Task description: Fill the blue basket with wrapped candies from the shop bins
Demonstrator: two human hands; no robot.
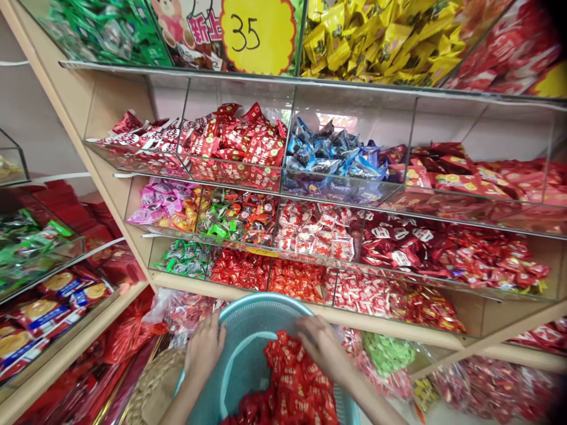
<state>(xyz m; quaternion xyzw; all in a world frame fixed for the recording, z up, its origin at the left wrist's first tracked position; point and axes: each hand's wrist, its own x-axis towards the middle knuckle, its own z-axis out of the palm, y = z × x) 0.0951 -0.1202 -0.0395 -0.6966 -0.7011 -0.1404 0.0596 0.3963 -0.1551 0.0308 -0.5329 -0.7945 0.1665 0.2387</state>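
Observation:
A teal mesh plastic basket (230, 360) stands at the bottom centre, with many red candy packets (299, 378) heaped in its right and front part. My left hand (204, 345) is at the basket's left rim, fingers along the outside and thumb by the edge, closed on it. My right hand (322, 343) reaches across the right rim. Its fingers are slightly bent and apart, over the edge of the red heap, and somewhat blurred. I see nothing held in it.
Tiered shelves of clear candy bins (319, 248) rise right behind the basket. A yellow price tag (258, 36) reads 35. Bagged candy (390, 353) lies low at right. A woven basket (153, 383) is at lower left, beside a side shelf (75, 336).

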